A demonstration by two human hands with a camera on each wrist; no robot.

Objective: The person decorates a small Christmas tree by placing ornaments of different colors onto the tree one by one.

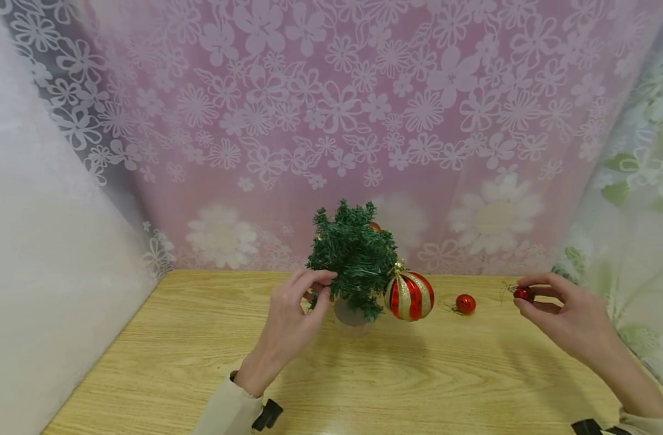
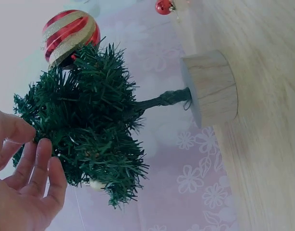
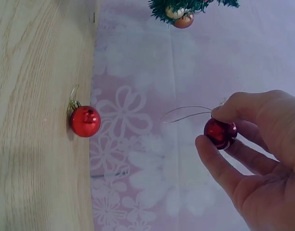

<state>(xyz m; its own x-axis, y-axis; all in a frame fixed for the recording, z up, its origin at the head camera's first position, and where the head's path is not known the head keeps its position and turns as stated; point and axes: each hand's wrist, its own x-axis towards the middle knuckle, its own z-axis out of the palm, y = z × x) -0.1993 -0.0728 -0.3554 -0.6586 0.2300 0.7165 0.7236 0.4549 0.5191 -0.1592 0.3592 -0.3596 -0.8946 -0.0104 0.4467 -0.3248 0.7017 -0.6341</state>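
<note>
A small artificial Christmas tree (image 1: 353, 248) stands upright on a round wooden base (image 2: 212, 89). At its near left side my left hand (image 1: 295, 308) pinches the tip of a green branch between thumb and fingers; the foliage partly hides the contact. Off to the right of the tree, my right hand (image 1: 570, 314) holds a small shiny red bauble (image 3: 219, 132) by thumb and fingertips, above the table. A thin thread loop (image 3: 186, 113) sticks out from the bauble's cap. From the tree's right side hangs a large red-and-gold striped bauble (image 1: 410, 296).
Another small red bauble (image 1: 465, 304) lies on the wooden table (image 1: 418, 386), between the striped bauble and my right hand. Gold and orange baubles (image 3: 183, 20) hang on the tree's far side. A pink floral curtain (image 1: 331, 109) rises behind the table's back edge.
</note>
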